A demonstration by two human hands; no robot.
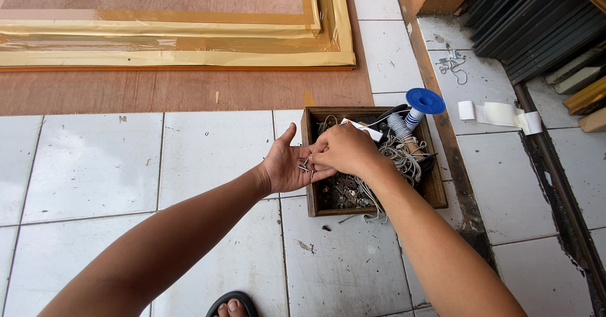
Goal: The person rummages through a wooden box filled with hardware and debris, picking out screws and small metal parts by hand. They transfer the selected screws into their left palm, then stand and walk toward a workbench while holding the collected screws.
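Looking down from my head, my left hand [287, 165] is held palm up and open, fingers loosely spread, just at the left edge of a wooden box [310, 165] that sits on the white tiled floor [95, 165]. A few small screws [306, 164] lie on that palm, near the base of my fingers. My right hand [344, 149] comes in from the right, over the box, its fingers pinched together right at the screws, touching them and my left palm; I cannot tell whether it grips one or only presses on them. So the screws sit between both hands, resting on the left and under the fingertips of the right.

The box below my right hand is full of odds and ends: dark bits of metal hardware [344, 191] at the bottom and a tangle of grey and white cord [404, 156] toward its right side. A spool with a blue top [424, 101] stands tilted at the far right corner of the box, wound with striped cord.

Beyond the box, a brown board [177, 93] lies on the floor, and on it rests a frame wrapped in gold foil [177, 57]. To the right of the box a strip of white tape [499, 113] lies on the tiles, with a stack of dark mouldings [536, 26] farther off. At the bottom edge, my toes in a black sandal [232, 304] show between my forearms.
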